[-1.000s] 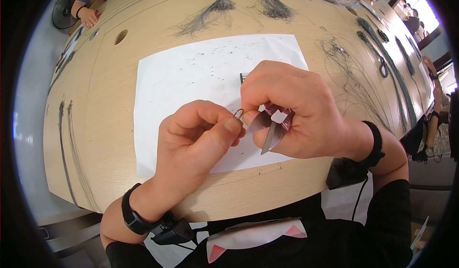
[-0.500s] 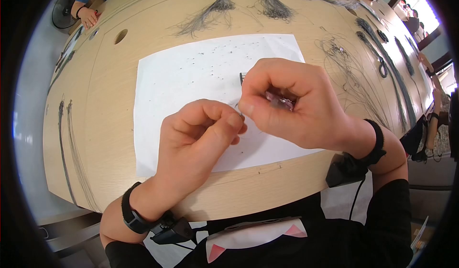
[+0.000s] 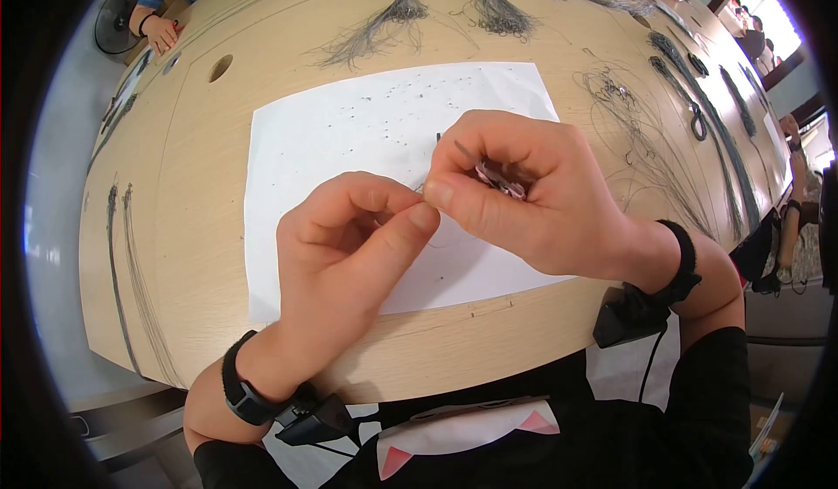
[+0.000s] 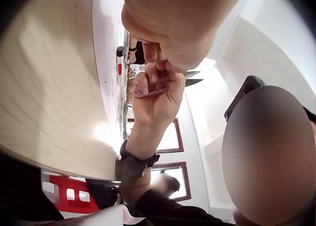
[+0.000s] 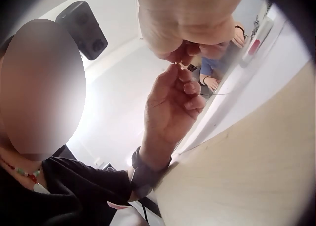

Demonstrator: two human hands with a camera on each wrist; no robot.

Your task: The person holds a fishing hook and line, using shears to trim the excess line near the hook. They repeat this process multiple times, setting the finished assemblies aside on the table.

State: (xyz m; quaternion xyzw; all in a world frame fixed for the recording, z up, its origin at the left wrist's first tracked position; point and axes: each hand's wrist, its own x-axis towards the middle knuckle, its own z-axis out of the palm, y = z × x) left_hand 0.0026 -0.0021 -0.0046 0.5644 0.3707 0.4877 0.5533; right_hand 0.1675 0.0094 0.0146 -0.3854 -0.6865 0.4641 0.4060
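While the left hand (image 3: 336,245) pinches a strand (image 5: 217,94), right thumb and forefinger now meet its fingertips over the paper (image 3: 301,175). One second ago the scissors' blades showed below the right hand (image 3: 541,201) in the head view; now the scissors (image 4: 144,92) sit gripped in that palm, presumably freeing the fingertips for finer work on the strand. Both pinches are narrow; whether the right one holds strand, cannot tell. No brand, label or writing legible.

Bright light (dark, warped edges)
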